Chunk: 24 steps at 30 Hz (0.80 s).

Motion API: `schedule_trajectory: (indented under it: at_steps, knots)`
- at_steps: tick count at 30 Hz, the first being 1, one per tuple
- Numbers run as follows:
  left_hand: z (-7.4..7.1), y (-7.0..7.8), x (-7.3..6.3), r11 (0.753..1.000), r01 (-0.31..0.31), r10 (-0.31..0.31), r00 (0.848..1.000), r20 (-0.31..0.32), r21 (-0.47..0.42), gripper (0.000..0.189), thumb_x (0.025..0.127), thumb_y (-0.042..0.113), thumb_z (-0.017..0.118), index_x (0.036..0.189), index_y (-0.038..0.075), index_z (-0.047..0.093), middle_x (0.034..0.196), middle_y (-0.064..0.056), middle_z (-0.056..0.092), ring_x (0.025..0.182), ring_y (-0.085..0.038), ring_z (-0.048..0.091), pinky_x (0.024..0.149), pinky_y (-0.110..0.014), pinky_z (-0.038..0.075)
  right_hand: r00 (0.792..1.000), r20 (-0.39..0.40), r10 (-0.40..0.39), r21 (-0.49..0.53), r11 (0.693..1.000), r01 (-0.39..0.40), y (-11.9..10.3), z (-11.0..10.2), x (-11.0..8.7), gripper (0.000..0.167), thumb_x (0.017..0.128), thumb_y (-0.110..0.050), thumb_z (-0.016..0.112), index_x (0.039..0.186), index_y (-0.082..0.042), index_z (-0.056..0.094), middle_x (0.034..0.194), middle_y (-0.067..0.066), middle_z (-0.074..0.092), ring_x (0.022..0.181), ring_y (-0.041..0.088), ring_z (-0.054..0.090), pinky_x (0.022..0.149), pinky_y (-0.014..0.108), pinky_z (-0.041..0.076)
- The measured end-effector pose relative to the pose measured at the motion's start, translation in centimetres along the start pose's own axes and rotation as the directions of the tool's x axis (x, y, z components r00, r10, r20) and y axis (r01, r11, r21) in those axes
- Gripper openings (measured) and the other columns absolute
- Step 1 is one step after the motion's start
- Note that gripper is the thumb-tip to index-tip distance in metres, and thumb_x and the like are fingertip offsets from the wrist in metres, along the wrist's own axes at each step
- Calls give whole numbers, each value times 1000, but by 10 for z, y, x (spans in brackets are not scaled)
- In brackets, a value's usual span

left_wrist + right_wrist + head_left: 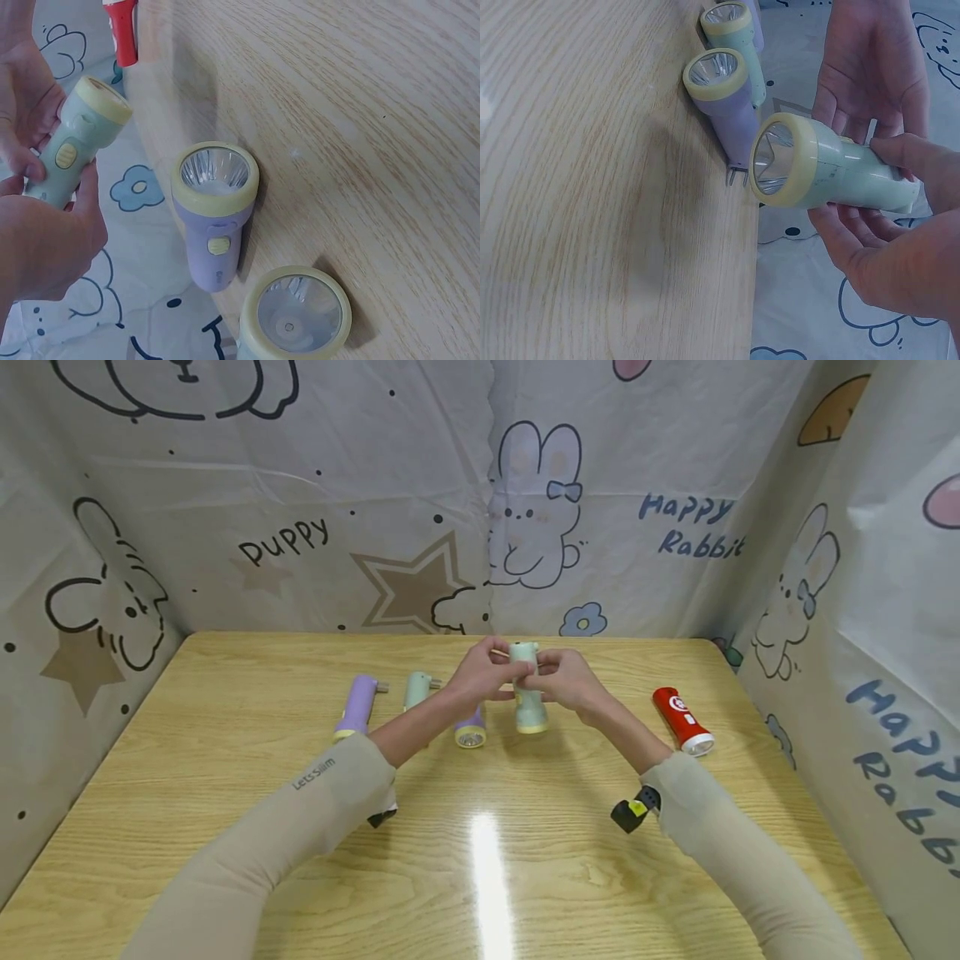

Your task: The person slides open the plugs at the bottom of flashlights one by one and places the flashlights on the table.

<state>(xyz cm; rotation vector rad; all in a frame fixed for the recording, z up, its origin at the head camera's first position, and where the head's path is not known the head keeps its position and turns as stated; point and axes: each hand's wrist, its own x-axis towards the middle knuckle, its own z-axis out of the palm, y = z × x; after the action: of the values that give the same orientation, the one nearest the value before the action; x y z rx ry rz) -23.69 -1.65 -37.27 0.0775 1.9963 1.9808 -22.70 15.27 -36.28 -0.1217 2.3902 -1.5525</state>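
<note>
Flashlight [531, 713] — between left hand [486, 672] and right hand [573, 680], lens [774, 159] protruding.

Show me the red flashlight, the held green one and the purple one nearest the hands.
Red flashlight [681, 717], head view: red body.
Held green flashlight [849, 176], right wrist view: green barrel.
Nearest purple flashlight [208, 226], left wrist view: body below rim.

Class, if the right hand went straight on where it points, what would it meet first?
The held green flashlight, which the right hand touches; beyond it, probably the left hand, though depth is unclear.
</note>
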Motion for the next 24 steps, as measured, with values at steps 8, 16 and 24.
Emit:
schedule_trajectory:
  at_steps: [8,16,24]
  knots:
    - [0,1,0,1000,27,-27,999,18,-12,38,95,25,70,120,4,50,123,-15,56,109,-31,61,84,-42,59,1000,8,1,22,1000,-1,3,-1,2,41,90,-13,73,124,6,61,122,21,63,113,33,59,94,47,53]
    - [0,2,-2,998,37,-37,999,20,-45,38,95,23,70,122,4,50,122,-15,58,107,-31,63,84,-42,59,1000,-2,-3,8,1000,3,3,1,1,40,90,-14,74,121,7,61,122,21,63,114,33,59,94,47,54]
    - [-2,-1,0,999,30,-30,999,16,-27,33,96,21,69,120,5,52,117,-14,61,101,-30,65,82,-42,59,1000,-5,3,3,1000,-3,0,3,-1,40,89,-14,75,121,7,61,121,21,64,112,32,60,92,45,55]
